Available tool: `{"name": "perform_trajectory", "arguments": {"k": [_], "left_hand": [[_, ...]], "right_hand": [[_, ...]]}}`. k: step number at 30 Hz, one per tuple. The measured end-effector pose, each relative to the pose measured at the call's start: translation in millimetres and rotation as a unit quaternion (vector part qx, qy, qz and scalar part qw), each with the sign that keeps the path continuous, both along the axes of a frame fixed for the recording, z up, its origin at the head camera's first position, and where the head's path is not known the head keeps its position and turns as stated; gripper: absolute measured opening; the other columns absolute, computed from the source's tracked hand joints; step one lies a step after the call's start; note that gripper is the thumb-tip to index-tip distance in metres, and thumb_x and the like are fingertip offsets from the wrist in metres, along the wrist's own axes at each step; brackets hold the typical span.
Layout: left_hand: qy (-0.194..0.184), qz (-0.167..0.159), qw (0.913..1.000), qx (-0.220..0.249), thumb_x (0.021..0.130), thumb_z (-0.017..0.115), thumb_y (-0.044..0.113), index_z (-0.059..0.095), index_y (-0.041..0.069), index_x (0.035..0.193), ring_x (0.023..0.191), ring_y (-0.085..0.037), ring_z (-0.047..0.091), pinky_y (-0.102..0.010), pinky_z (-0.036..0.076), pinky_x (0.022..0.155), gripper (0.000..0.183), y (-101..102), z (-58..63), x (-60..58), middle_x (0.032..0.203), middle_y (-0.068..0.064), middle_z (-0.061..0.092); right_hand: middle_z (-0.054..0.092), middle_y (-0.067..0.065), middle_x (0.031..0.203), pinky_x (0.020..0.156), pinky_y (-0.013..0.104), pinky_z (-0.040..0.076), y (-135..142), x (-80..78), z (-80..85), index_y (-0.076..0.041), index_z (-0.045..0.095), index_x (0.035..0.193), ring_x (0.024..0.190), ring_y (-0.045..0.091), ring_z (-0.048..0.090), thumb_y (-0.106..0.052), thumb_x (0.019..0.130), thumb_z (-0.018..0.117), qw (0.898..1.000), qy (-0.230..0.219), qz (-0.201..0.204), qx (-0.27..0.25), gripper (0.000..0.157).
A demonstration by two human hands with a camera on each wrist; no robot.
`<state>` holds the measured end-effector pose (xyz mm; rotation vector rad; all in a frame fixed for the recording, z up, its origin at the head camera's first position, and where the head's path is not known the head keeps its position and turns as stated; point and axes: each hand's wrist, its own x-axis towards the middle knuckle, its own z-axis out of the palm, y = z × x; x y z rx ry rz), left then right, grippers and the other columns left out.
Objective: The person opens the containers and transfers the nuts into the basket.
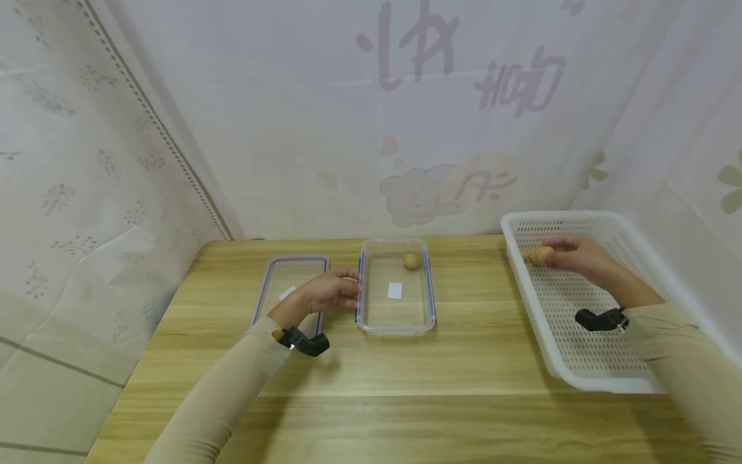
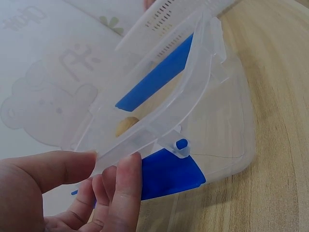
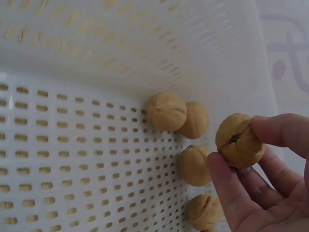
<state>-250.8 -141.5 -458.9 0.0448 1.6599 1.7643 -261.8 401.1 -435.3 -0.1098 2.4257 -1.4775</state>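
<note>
Between its thumb and fingers, my right hand (image 1: 582, 258) pinches a walnut (image 3: 240, 140) inside the white perforated basket (image 1: 553, 348). Several more walnuts (image 3: 195, 165) lie below it along the basket wall in the right wrist view. My left hand (image 1: 333, 291) rests its fingertips at the left side of a clear plastic container (image 1: 397, 322), by its blue side latch (image 2: 171, 174). The fingers are loosely extended there. One walnut (image 1: 411, 261) sits in the container's far right corner, and a white label (image 1: 395, 290) shows on its bottom.
A clear lid (image 1: 297, 259) with a blue seal lies on the wooden table (image 1: 371, 380) left of the container, partly hidden under my left hand. Behind the table hangs a printed curtain (image 1: 301, 129). The basket stands at the right, its walls higher than its floor.
</note>
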Motion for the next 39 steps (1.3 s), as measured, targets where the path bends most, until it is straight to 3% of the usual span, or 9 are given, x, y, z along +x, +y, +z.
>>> {"name": "perform_trajectory", "arguments": {"k": [5,8,14,21,28,34,39], "left_hand": [[-0.004,0.003,1.0000,-0.004,0.100,0.049,-0.008,0.038,-0.012,0.132,0.078,-0.014,0.063,-0.027,0.064,0.077,0.034,-0.1,1.4,0.6,0.090,-0.005,0.057],[-0.007,0.005,1.0000,-0.004,0.100,0.050,-0.008,0.038,-0.012,0.133,0.077,-0.014,0.063,-0.027,0.064,0.076,0.035,-0.1,1.5,0.4,0.090,-0.004,0.057],[-0.010,0.002,0.9999,-0.003,0.100,0.051,-0.007,0.037,-0.013,0.135,0.078,-0.013,0.064,-0.027,0.064,0.077,0.038,0.7,2.3,-0.1,0.090,-0.004,0.058],[-0.004,0.000,1.0000,-0.004,0.100,0.050,-0.008,0.037,-0.013,0.133,0.078,-0.013,0.064,-0.028,0.064,0.077,0.036,-0.2,1.9,-0.2,0.090,-0.004,0.058],[-0.005,0.001,1.0000,-0.005,0.100,0.050,-0.008,0.038,-0.012,0.133,0.079,-0.014,0.064,-0.028,0.064,0.077,0.035,-0.8,-0.4,-0.6,0.090,-0.005,0.059],[-0.001,0.000,1.0000,-0.004,0.100,0.049,-0.008,0.036,-0.014,0.135,0.079,-0.013,0.063,-0.027,0.064,0.078,0.038,-1.9,-0.8,-0.3,0.090,-0.005,0.057],[0.000,-0.001,1.0000,0.004,0.100,0.050,-0.008,0.037,-0.014,0.132,0.078,-0.013,0.063,-0.028,0.064,0.077,0.036,-2.0,-0.8,0.4,0.090,-0.005,0.057]], "right_hand": [[0.063,0.021,0.123,0.088,0.029,0.062,-0.8,-1.3,-9.4,0.021,0.038,0.142,0.091,0.003,0.067,-0.013,0.101,0.065,0.999,-0.023,0.006,0.042,0.059],[0.057,0.031,0.129,0.086,0.029,0.062,-2.7,-1.8,-14.3,0.020,0.043,0.139,0.089,0.005,0.067,-0.012,0.098,0.068,0.998,-0.020,0.005,0.063,0.057],[0.062,0.028,0.119,0.077,0.025,0.062,-3.6,-0.8,-18.5,0.020,0.049,0.131,0.084,0.006,0.065,-0.006,0.095,0.069,0.996,-0.001,0.002,0.088,0.049],[0.066,0.015,0.109,0.075,0.021,0.061,-2.3,-1.1,-23.5,0.023,0.046,0.129,0.083,0.000,0.063,-0.001,0.094,0.068,0.998,-0.005,0.004,0.065,0.049],[0.058,0.030,0.124,0.079,0.023,0.062,-2.2,-2.6,-27.2,0.022,0.045,0.134,0.086,-0.002,0.061,-0.004,0.096,0.066,0.997,-0.015,0.010,0.075,0.051],[0.058,0.033,0.122,0.080,0.023,0.062,-4.2,-2.9,-25.4,0.023,0.044,0.134,0.086,-0.001,0.061,-0.003,0.096,0.066,0.996,-0.023,0.009,0.081,0.051],[0.037,0.043,0.142,0.080,0.021,0.061,-4.9,-1.1,-23.3,0.025,0.043,0.134,0.085,-0.004,0.060,-0.002,0.097,0.064,0.997,-0.030,0.008,0.075,0.051]]}}
